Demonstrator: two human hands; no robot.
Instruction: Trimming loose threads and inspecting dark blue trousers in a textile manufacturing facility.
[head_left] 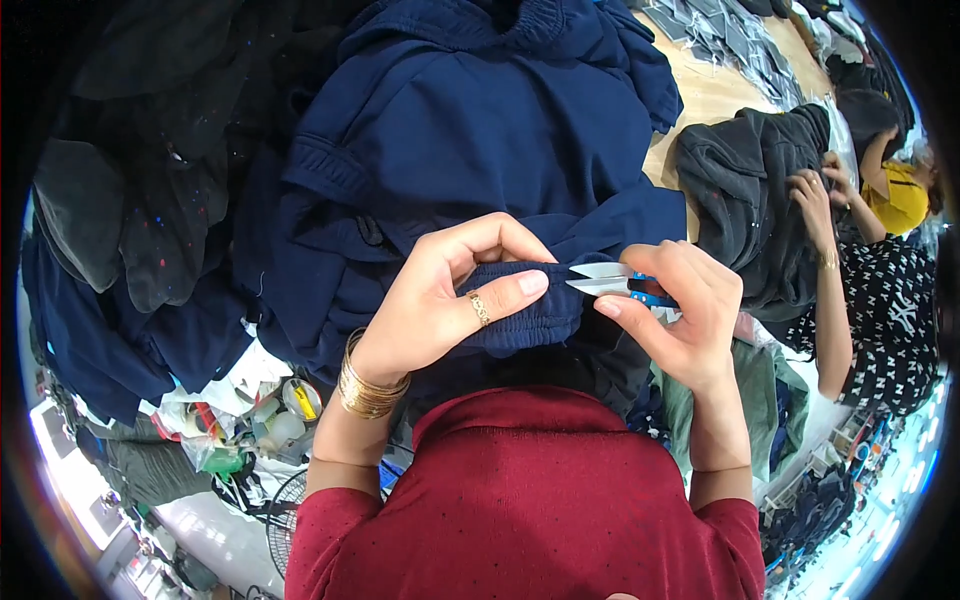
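A navy blue garment (pixel 500 120) lies spread in front of me, with gathered elastic bands on it. My left hand (pixel 450 290) pinches one ribbed elastic edge (pixel 525 318) of the navy cloth between thumb and forefinger. In my right hand (pixel 685 300) is a pair of thread snips (pixel 600 280) with blue handles. The snips' two pointed blades are apart and point left, their tips right beside the pinched elastic edge. Whether a thread lies between the blades is too small to tell.
Dark garments (pixel 170 180) heap up on the left. At the right, a co-worker's hands (pixel 815 190) touch a dark grey garment (pixel 755 190); another person in yellow (pixel 900 200) is beyond. Grey pieces (pixel 725 45) lie on the wooden table (pixel 690 75). A black wire fan guard (pixel 285 520) stands low left.
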